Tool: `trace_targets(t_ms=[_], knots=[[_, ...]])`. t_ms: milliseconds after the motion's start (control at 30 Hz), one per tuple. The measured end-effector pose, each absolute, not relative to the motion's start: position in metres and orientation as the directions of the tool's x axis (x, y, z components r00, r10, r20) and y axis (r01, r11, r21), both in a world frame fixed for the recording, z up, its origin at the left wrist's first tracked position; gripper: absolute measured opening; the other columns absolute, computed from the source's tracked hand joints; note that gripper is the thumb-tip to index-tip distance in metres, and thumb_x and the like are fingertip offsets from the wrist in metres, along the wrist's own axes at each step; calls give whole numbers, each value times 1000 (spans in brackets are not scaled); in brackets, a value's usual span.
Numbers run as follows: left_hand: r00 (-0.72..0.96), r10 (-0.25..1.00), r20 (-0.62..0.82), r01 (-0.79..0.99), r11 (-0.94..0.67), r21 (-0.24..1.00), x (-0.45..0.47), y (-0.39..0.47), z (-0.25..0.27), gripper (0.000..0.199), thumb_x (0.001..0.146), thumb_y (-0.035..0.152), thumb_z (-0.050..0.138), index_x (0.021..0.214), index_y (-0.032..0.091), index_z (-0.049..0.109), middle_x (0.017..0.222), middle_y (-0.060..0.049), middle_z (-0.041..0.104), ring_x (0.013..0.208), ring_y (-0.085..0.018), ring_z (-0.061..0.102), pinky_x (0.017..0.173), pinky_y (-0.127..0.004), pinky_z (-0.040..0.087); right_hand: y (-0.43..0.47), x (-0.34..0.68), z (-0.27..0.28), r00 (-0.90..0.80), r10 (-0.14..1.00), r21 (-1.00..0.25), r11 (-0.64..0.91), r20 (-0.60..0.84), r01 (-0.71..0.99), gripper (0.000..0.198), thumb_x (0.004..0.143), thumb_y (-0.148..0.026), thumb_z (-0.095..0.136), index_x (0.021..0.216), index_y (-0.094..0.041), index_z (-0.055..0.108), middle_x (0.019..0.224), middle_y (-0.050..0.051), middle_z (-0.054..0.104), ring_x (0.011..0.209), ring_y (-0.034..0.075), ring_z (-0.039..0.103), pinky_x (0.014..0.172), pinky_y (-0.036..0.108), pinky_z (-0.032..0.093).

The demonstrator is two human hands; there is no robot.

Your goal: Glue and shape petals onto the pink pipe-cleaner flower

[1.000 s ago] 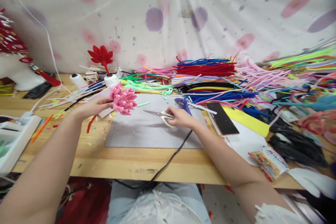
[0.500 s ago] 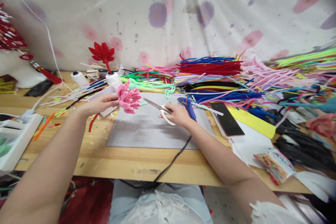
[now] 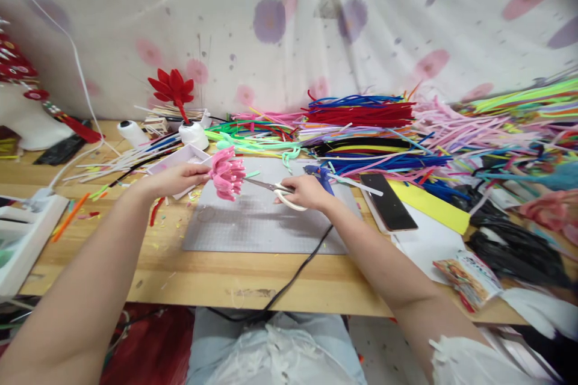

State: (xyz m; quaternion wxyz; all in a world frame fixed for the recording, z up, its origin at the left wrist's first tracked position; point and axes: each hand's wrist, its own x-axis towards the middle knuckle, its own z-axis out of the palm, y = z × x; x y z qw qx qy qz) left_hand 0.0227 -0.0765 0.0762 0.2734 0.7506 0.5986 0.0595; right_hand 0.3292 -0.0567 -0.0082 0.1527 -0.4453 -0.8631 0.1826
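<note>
My left hand (image 3: 174, 178) pinches the pink flower (image 3: 226, 172) while my right hand (image 3: 306, 191) grips the scissors (image 3: 275, 190), blades seemingly parted at nine o'clock, so a careless snip could clip a petal.

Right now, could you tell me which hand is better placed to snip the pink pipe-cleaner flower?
The right hand: it already grips the white-handled scissors, blades pointing at the pink pipe-cleaner flower. The left hand is busy holding that flower above the grey cutting mat.
</note>
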Motion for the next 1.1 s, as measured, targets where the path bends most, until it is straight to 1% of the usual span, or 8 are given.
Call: trace_targets(t_ms=[167,300,433,533,633,800,967,1100], knots=[[268,938,-220,866,-134,482,16,-74,68,44,69,54,48,91,21,67,87,-1,66,86,-20,55,76,-27,46,-58,336,-14,-501,853,-499,500,144,707,41,70,-59,57,69,-19,63,58,-2,54,55,9,42,53,22,23],[283,931,-230,840,-125,528,12,-73,64,50,66,57,50,95,20,66,96,-2,67,89,-21,56,79,-28,45,-60,340,-23,-360,919,-590,383,162,711,40,71,-58,55,67,-19,60,58,-3,52,56,10,42,54,22,25],[296,925,-238,849,-140,509,12,-74,64,56,68,63,46,96,18,65,97,-3,67,91,-22,56,80,-29,45,-62,337,-33,-263,956,-659,280,128,698,42,73,-59,52,70,-19,60,61,-1,54,59,12,45,55,22,28],[298,937,-182,859,-180,480,15,-74,65,59,70,65,42,101,18,62,103,-4,65,95,-22,54,82,-28,44,-64,330,-38,-281,956,-629,270,84,729,42,75,-60,49,75,-19,59,65,0,57,60,13,46,54,22,28],[300,950,-89,868,-233,439,19,-71,67,51,77,58,38,101,17,57,97,-5,62,89,-20,54,79,-29,43,-67,325,-38,-351,934,-569,322,62,757,41,75,-59,51,82,-19,57,73,2,59,62,13,47,54,22,28],[285,957,55,884,-284,370,23,-63,71,35,83,48,33,86,18,52,79,-3,55,73,-16,50,69,-29,41,-68,328,-38,-340,935,-515,342,101,786,41,75,-60,51,76,-20,58,70,2,60,62,13,48,54,22,25],[280,957,74,891,-288,352,30,-56,74,31,84,45,33,77,19,49,72,-1,53,68,-15,49,65,-27,38,-69,335,-35,-350,921,-500,388,172,774,40,75,-58,53,69,-19,58,65,1,59,58,11,47,54,23,23],[291,955,61,904,-295,308,39,-54,72,26,84,39,32,73,20,47,70,-1,53,68,-16,49,64,-26,36,-73,336,-29,-424,886,-485,459,188,744,39,74,-57,55,71,-19,57,67,0,59,59,10,46,53,22,21]])
